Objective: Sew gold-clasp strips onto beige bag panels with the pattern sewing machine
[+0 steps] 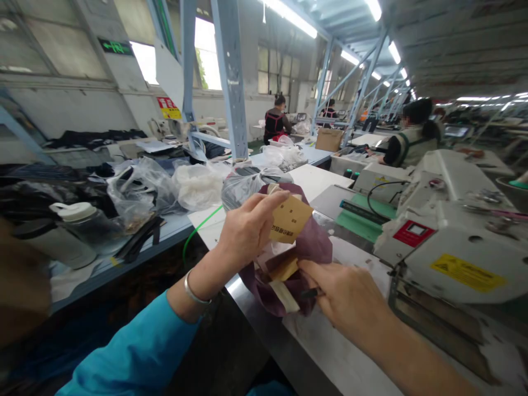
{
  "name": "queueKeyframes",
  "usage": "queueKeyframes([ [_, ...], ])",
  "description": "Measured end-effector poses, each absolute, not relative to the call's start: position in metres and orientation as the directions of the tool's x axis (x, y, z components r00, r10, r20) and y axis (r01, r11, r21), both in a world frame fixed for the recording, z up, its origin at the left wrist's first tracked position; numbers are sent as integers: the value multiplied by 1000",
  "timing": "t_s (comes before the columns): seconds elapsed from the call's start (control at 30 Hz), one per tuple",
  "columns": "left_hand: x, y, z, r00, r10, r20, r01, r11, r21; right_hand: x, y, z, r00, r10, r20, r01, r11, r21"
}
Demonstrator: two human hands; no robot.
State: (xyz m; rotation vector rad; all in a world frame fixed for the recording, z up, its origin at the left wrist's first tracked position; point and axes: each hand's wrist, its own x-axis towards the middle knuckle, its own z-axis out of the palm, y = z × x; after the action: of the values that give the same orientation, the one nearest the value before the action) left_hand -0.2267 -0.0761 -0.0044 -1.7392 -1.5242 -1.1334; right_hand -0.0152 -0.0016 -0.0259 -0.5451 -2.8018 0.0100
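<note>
My left hand (247,228) is closed, pinching the edge of a tan paper card (292,219) printed with dark characters. Under the card lies a bundle of maroon fabric (317,242) with a cream strip (284,296) across its near part. The fingers of my right hand (344,294) are pressed together at a second tan paper piece (284,270) inside the bundle. A small dark object (311,293) pokes out beneath those fingers; its kind is unclear. Both hands are over the bundle, which rests at the edge of the work table (264,330).
At right stands a white sewing machine (466,236) close to my right forearm. Clear plastic bags (198,184) and a bottle with a white lid (78,220) sit on the blue bench at left. Further off, a person (277,121) works at a table.
</note>
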Motion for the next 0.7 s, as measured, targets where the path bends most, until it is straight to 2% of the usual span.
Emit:
queueKeyframes([
  [0.07, -231, -79, -7, -11, 503, 864, 979, -170, 112, -16, 0, -31, -894, 372, 250, 380, 925, -17],
  [0.17, -234, -80, -9, -39, 477, 878, 991, -94, 95, -17, 1, -31, -890, 296, 346, 321, 947, 15],
  [0.23, -235, -79, -10, -36, 531, 847, 997, -41, 69, -21, 1, -24, -891, 216, 400, 258, 965, 53],
  [0.3, -234, -76, -12, -46, 628, 777, 998, -2, 61, -31, 1, -15, -906, 161, 391, 223, 968, 119],
  [0.37, -233, -73, -15, -88, 718, 691, 996, 46, 79, -44, 3, -6, -944, 147, 295, 211, 958, 196],
  [0.5, -230, -70, -17, -176, 835, 522, 984, 132, 120, -74, 14, -3, -981, 194, -11, 183, 943, 276],
  [0.6, -231, -72, -17, -168, 893, 417, 985, 134, 111, -86, 26, -3, -946, 292, -143, 256, 940, 225],
  [0.7, -235, -75, -17, -131, 916, 379, 988, 86, 132, -83, 39, 5, -937, 333, -111, 322, 941, 102],
])
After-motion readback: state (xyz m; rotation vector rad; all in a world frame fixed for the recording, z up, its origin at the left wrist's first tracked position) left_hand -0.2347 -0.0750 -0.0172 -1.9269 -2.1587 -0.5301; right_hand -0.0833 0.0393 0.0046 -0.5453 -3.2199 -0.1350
